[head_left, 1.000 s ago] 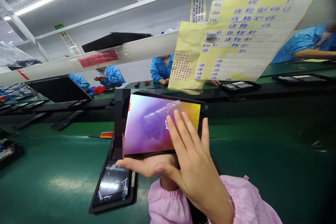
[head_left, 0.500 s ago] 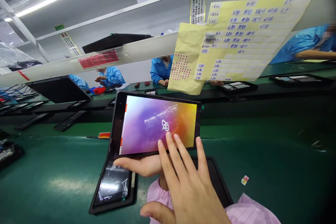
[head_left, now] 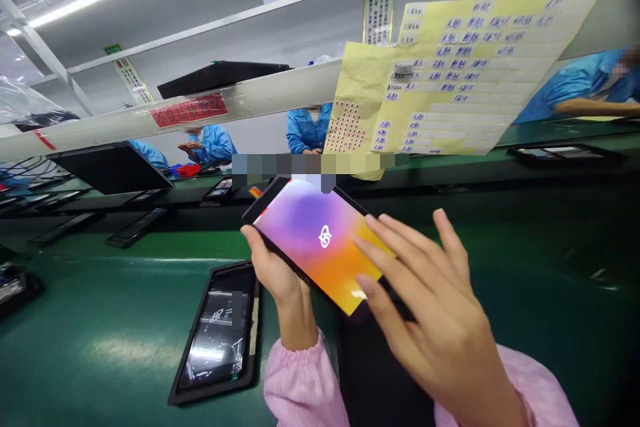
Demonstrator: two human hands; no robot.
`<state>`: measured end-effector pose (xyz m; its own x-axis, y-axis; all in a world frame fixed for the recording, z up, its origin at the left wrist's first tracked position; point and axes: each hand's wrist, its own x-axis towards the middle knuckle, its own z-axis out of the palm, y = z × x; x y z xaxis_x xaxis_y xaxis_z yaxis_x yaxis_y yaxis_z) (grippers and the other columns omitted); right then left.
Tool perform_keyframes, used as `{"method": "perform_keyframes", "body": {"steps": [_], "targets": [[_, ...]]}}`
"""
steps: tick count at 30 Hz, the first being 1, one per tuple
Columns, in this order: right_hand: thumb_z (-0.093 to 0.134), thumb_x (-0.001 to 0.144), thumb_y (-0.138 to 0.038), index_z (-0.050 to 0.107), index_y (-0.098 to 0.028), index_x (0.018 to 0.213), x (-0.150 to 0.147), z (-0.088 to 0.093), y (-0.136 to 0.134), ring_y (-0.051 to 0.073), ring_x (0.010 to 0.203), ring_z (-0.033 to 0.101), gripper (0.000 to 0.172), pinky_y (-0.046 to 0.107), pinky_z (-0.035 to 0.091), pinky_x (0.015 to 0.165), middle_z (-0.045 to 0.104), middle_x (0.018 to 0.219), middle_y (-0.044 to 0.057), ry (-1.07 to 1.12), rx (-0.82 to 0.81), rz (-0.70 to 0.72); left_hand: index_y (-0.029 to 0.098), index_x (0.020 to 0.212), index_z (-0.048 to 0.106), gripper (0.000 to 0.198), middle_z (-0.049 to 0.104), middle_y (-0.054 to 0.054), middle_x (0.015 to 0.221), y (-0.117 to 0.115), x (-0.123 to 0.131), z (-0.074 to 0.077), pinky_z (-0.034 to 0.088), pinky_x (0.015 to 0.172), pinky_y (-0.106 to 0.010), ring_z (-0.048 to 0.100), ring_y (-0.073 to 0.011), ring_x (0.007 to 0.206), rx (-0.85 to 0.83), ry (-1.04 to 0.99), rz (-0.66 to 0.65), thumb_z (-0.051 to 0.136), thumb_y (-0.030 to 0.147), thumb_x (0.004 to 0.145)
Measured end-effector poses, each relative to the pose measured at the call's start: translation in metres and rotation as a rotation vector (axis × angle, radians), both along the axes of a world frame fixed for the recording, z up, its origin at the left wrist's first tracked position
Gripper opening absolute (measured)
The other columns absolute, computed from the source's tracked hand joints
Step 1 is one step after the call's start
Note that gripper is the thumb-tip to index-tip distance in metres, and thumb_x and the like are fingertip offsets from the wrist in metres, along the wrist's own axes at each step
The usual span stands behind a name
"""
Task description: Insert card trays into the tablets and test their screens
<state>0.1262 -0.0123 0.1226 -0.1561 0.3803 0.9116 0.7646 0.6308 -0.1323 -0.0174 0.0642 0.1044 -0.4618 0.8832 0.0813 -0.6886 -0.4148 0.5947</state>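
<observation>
My left hand (head_left: 273, 277) grips the lower left edge of a black-framed smartphone or small tablet (head_left: 315, 243), whose lit screen shows a purple-to-orange gradient and a white logo. The device is held tilted, its corners pointing diagonally. My right hand (head_left: 430, 300) lies over its lower right corner with the fingers spread, their tips on or just above the glass. Its far top edge is masked by a pixelated patch. A second dark screen in clear film (head_left: 220, 330) lies on the bench below my left wrist, apart from both hands.
A dark mat (head_left: 380, 373) lies under my forearms on the green bench (head_left: 100, 293). Further off stand black trays (head_left: 565, 153). Co-workers in blue coats (head_left: 307, 130) sit beyond a white rail (head_left: 250, 97) carrying a yellow sheet (head_left: 450, 73).
The device has turned from nearly square-on to a diagonal tilt. My left hand moved from beneath it to its lower left edge, and my right hand shifted to its right corner.
</observation>
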Motion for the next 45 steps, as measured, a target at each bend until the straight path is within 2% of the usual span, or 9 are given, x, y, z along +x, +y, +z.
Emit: {"method": "perform_keyframes", "body": {"steps": [4,9,14,17,20,25,38,41,45], "targets": [[0.058,0.09,-0.016,0.066,-0.013,0.111,0.014,0.002,0.015,0.027,0.117,0.061,0.023,0.059,0.026,0.115,0.067,0.122,0.014,0.005,0.057,-0.079,0.012,0.097,0.069,0.05,0.072,-0.007,0.08,0.007,-0.009,-0.007,0.054,0.072,-0.028,0.069,-0.0173,0.07,-0.112,0.144,-0.151,0.057,0.059,0.084],[0.059,0.088,-0.013,0.065,-0.014,0.115,0.022,-0.002,0.032,0.025,0.12,0.059,0.028,0.052,0.033,0.114,0.065,0.126,0.012,0.072,0.073,-0.032,0.012,0.08,0.068,0.053,0.068,-0.005,0.071,0.01,-0.022,-0.021,0.048,0.057,-0.023,0.062,-0.0136,0.059,-0.002,0.52,-0.107,0.054,0.064,0.083],[0.057,0.09,-0.021,0.066,-0.017,0.11,0.021,-0.006,0.049,0.019,0.108,0.065,0.022,0.033,0.049,0.099,0.071,0.113,0.007,0.2,-0.133,0.105,0.012,0.069,0.061,0.05,0.058,0.0,0.06,0.008,-0.028,-0.028,0.039,0.052,-0.02,0.049,-0.0091,0.053,0.035,0.885,-0.253,0.051,0.059,0.087],[0.058,0.091,-0.027,0.068,-0.02,0.102,0.021,-0.008,0.055,0.015,0.09,0.069,0.017,0.024,0.054,0.082,0.073,0.098,0.002,0.285,-0.354,0.182,0.013,0.075,0.062,0.05,0.06,-0.001,0.066,0.007,-0.028,-0.028,0.039,0.054,-0.021,0.05,-0.0097,0.057,0.06,0.934,-0.326,0.048,0.059,0.089],[0.059,0.09,-0.031,0.067,-0.021,0.094,0.021,-0.009,0.06,0.013,0.079,0.068,0.014,0.022,0.053,0.073,0.073,0.088,0.0,0.356,-0.513,0.308,0.013,0.075,0.061,0.047,0.058,-0.001,0.068,0.006,-0.027,-0.025,0.038,0.055,-0.021,0.048,-0.0097,0.059,0.067,0.986,-0.401,0.048,0.056,0.09],[0.06,0.089,-0.033,0.062,-0.02,0.08,0.022,-0.01,0.064,0.01,0.061,0.06,0.017,0.02,0.046,0.057,0.064,0.07,-0.002,0.44,-0.582,0.394,0.014,0.072,0.056,0.046,0.057,-0.001,0.068,0.004,-0.022,-0.02,0.036,0.055,-0.021,0.047,-0.0093,0.059,0.123,1.039,-0.485,0.046,0.053,0.092],[0.054,0.092,-0.032,0.057,-0.02,0.078,0.039,-0.007,0.062,0.009,0.06,0.051,0.018,0.021,0.039,0.054,0.057,0.069,-0.002,0.319,-0.559,0.317,0.015,0.066,0.046,0.048,0.045,0.001,0.063,0.003,-0.005,-0.017,0.033,0.053,-0.021,0.039,-0.008,0.056,0.153,1.07,-0.487,0.043,0.055,0.093],[0.055,0.092,-0.033,0.058,-0.02,0.078,0.042,-0.008,0.064,0.009,0.06,0.051,0.019,0.02,0.041,0.055,0.057,0.069,-0.002,0.322,-0.618,0.355,0.015,0.066,0.045,0.048,0.045,0.001,0.065,0.004,-0.005,-0.018,0.034,0.054,-0.021,0.039,-0.008,0.058,0.132,1.069,-0.5,0.044,0.055,0.092],[0.058,0.089,-0.037,0.058,-0.02,0.087,0.042,-0.009,0.068,0.012,0.069,0.06,0.017,0.02,0.047,0.058,0.064,0.081,0.001,0.443,-0.661,0.452,0.014,0.069,0.049,0.047,0.05,0.0,0.067,0.004,-0.005,-0.019,0.035,0.055,-0.021,0.042,-0.0087,0.059,0.098,1.046,-0.513,0.045,0.055,0.092]]}}
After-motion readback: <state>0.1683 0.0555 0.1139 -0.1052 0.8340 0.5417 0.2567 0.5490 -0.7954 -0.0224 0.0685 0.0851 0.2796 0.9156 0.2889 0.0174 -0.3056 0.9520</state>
